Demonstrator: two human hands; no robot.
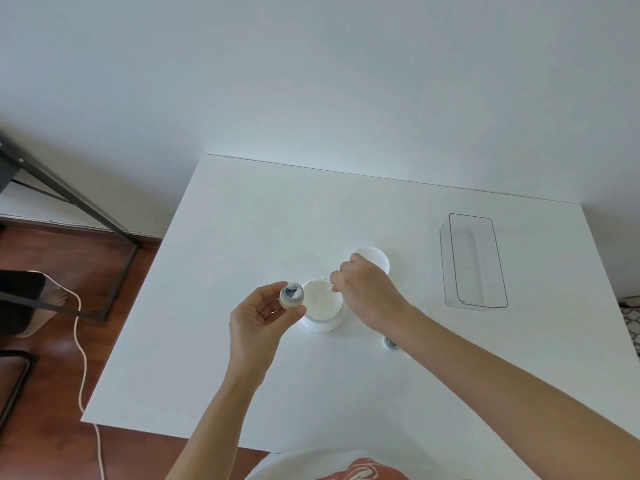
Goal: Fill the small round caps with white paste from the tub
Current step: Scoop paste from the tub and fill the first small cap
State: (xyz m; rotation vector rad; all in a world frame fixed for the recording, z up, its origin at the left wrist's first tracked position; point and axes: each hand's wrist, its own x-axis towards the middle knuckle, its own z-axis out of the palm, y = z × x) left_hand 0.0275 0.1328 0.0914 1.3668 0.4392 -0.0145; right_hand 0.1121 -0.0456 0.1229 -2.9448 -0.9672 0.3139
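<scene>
Nearest, at the bottom edge of the view, a bit of orange-and-white patterned cloth (363, 474) shows at the person's lap, and both bare forearms reach out from there over the white table (214, 341).

The left hand (258, 318) is raised just above the table with its fingers curled; thumb and fingertips pinch a small round cap (291, 295), held tilted so that its open side faces the camera. The inside of the cap looks dark grey with a smear of white paste in it.

Just to the right of that cap, touching or nearly touching the left thumb in the view, stands the white tub (322, 306), lid off, with white paste up to near its rim. The right hand (367, 292) hangs over the tub's right edge, fingers bunched together at the tips as if pinching something thin above the paste; what it pinches is too small and pale to make out.

Under the right forearm, on the table, a second small cap (390, 343) peeks out, dark inside, mostly hidden by the arm.

Behind the right hand lies a round white lid (375, 258), partly covered by the knuckles. Farther right, well apart from the tub, a clear plastic bin (474, 263) stands on the table.

Off to the left, a pale cord (83, 368) trails over the wooden floor (52, 393) beside a black metal frame (69, 199).
</scene>
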